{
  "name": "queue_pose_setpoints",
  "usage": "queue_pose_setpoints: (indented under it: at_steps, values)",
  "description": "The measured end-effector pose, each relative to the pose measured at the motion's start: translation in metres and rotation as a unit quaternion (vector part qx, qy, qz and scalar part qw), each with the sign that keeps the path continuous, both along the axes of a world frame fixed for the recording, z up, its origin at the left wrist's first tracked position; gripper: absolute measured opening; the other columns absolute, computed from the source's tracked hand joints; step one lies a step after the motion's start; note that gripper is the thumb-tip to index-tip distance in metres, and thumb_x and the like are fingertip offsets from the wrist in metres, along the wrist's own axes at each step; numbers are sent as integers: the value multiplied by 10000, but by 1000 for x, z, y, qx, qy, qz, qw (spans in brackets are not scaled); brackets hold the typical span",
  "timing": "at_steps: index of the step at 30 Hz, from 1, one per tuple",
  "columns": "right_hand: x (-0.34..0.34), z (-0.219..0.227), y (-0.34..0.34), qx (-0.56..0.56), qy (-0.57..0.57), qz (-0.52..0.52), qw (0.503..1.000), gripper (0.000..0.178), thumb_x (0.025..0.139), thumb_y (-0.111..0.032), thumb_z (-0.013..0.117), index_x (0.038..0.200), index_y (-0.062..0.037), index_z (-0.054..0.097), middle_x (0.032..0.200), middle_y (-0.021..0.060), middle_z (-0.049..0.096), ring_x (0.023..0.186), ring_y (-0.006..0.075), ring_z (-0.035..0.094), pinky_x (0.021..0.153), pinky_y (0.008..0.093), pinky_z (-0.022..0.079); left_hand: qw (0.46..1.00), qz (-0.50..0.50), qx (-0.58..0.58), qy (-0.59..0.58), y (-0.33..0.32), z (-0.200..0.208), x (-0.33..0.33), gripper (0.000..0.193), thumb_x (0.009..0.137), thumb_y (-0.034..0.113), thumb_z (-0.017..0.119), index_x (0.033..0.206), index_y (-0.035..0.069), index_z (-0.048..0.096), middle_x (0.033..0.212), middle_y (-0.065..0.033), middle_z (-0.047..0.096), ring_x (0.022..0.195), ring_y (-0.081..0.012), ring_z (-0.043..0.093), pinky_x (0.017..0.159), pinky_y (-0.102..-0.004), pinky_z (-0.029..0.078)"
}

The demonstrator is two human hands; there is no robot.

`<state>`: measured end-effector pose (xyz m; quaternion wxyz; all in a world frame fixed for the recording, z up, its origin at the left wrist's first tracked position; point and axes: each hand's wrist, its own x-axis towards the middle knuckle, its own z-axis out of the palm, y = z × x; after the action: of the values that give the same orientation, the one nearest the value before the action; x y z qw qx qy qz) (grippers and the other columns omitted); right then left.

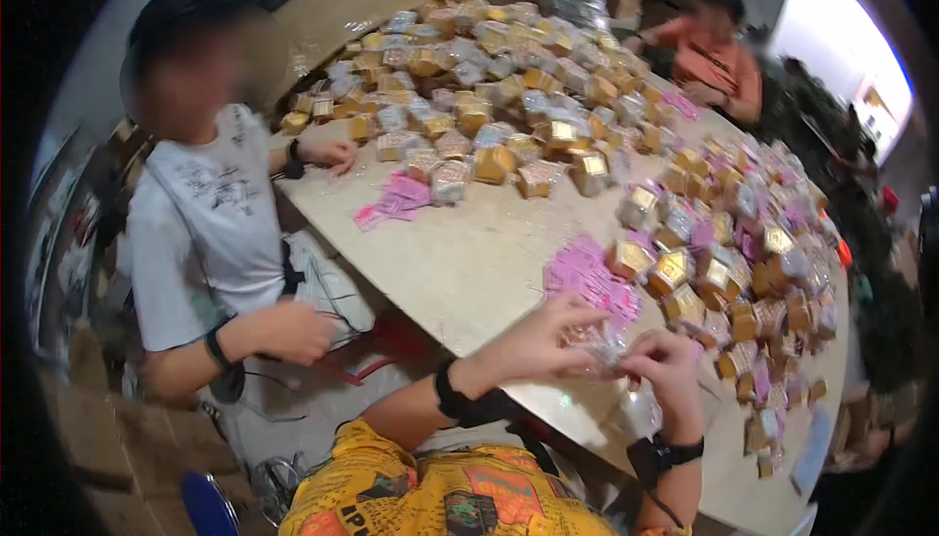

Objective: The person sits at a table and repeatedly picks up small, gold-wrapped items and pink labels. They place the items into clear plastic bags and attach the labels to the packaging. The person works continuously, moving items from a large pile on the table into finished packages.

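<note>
Over the near edge of the table, my left hand [548, 340] and my right hand [667, 370] are close together. Both pinch a small clear plastic bag [601, 348] between their fingers. Something pale and reddish shows through the plastic, but its kind is too blurred to tell. Just beyond my fingers lies a fanned pile of pink printed cards [587, 272]. To the right of it are heaped many small gold boxes in clear bags [675, 270], some with a pink card beside or in them.
A larger heap of bagged gold boxes [474, 111] covers the far part of the pale table [460, 252]. At left, a person in a white shirt [210, 213] sits near another stack of pink cards [396, 201]. Another person in orange [719, 67] is at the far right.
</note>
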<state>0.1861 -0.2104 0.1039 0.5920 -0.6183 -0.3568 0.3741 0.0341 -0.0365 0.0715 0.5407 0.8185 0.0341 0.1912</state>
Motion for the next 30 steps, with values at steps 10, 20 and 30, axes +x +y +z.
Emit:
queue_pose_setpoints:
  at_steps: [10, 20, 30]
  values:
    - [-27, -8, 1, 65, -471, -156, 866, 77, 780, 30, 684, 846, 25, 645, 706, 119, 582, 608, 206, 556, 547, 311, 435, 999, 42, -16, 21, -11, 4, 3, 563, 810, 273, 723, 1298, 56, 547, 1092, -125, 511, 1013, -249, 551, 869, -329, 459]
    - [-36, -14, 2, 48, -635, -188, 748, 199, 864, -13, 618, 1051, 55, 625, 957, 206, 607, 839, 363, 612, 711, 415, 507, 996, 66, -52, 16, -20, 6, 13, 572, 817, 315, 723, 1296, 54, 549, 1055, -130, 519, 957, -249, 563, 838, -332, 466]
    - [-44, 11, -1, -62, -389, -118, 912, 544, 802, -77, 698, 1308, -18, 507, 1200, 164, 564, 836, 244, 594, 669, 316, 501, 996, 54, -63, 23, -17, 3, 17, 547, 815, 311, 712, 1265, 36, 567, 1008, -140, 518, 925, -256, 575, 819, -333, 469]
